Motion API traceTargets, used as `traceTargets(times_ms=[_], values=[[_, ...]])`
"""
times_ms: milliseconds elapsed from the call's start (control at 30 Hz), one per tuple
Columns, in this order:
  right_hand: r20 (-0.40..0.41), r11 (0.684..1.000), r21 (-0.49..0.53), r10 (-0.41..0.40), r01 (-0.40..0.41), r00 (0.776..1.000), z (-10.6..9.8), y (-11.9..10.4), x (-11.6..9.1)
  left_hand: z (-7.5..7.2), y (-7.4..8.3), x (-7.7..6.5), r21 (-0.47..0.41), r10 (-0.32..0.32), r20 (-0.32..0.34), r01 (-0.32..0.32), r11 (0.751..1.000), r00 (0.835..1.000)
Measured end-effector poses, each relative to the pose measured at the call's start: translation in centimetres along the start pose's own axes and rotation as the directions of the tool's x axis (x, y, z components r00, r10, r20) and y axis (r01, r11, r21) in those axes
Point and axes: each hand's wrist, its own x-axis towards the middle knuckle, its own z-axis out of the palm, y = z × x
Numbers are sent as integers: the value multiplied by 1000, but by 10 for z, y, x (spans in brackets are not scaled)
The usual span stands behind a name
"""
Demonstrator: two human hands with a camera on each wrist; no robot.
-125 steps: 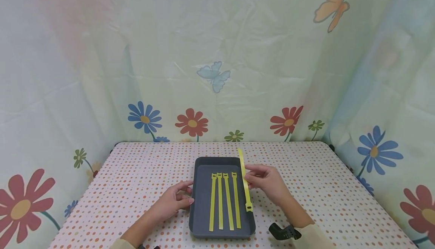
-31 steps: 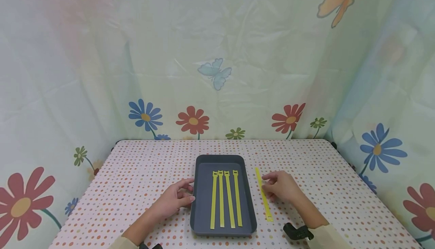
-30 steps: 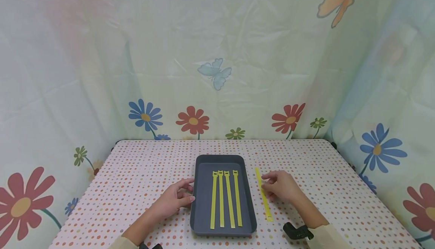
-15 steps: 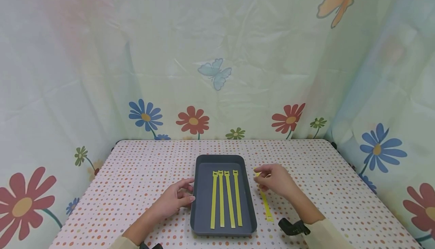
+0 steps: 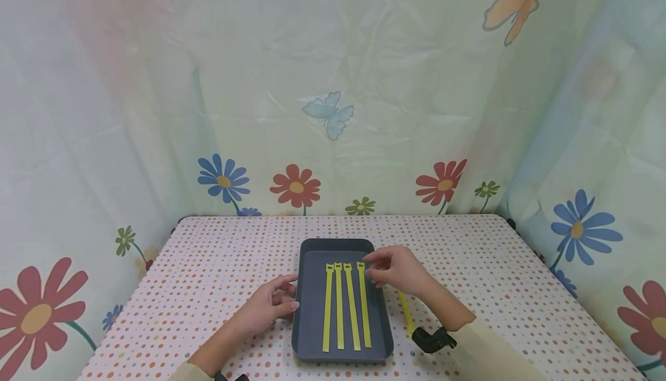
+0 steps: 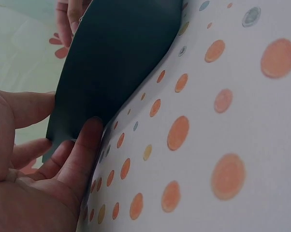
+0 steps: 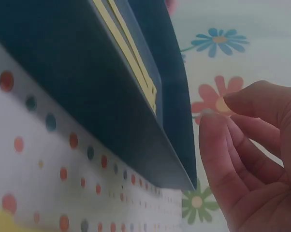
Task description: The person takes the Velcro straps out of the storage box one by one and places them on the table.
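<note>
A dark grey tray (image 5: 312, 306) holds several yellow hook-and-loop cable ties (image 5: 339, 311), side by side with their slotted heads at the far end. My left hand (image 5: 267, 306) rests its fingers against the tray's left wall, also seen in the left wrist view, where that hand (image 6: 44, 179) touches the outer side. Over the tray's right rim hovers my right hand (image 5: 398, 271), near the head of the rightmost tie. In the right wrist view this hand (image 7: 256, 159) has nothing between thumb and fingers. Another yellow cable tie (image 5: 406, 311) lies on the table, partly hidden by the right hand and forearm.
The tray stands near the front of a table (image 5: 234, 242) covered in dotted cloth. Flowered curtains (image 5: 250, 80) hang behind and at both sides. A black wrist device (image 5: 434, 340) sits at the right wrist, over the near end of the loose tie.
Earlier my right hand held a cable tie at the tray's right edge. It laid that tie on the table, let go, and moved left over the rim. My left hand has stayed put.
</note>
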Motion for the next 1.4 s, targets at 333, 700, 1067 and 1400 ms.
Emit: traceTargets(times_ms=[333, 700, 1067, 1400], values=[[127, 992, -61, -100, 109, 987, 21, -6, 19, 1, -2, 2, -5, -10, 0, 10, 1000, 1000], [229, 968, -115, -193, 223, 954, 36, -12, 33, 1, -4, 2, -11, 7, -5, -7, 1000, 1000], [382, 960, -139, -174, 242, 908, 43, -19, 48, 0, -5, 2, -9, 6, 1, -6, 1000, 1000], [508, 922, -230, -160, 312, 847, 52, -29, 61, 0, -4, 2, -14, 0, -1, 0, 1000, 1000]])
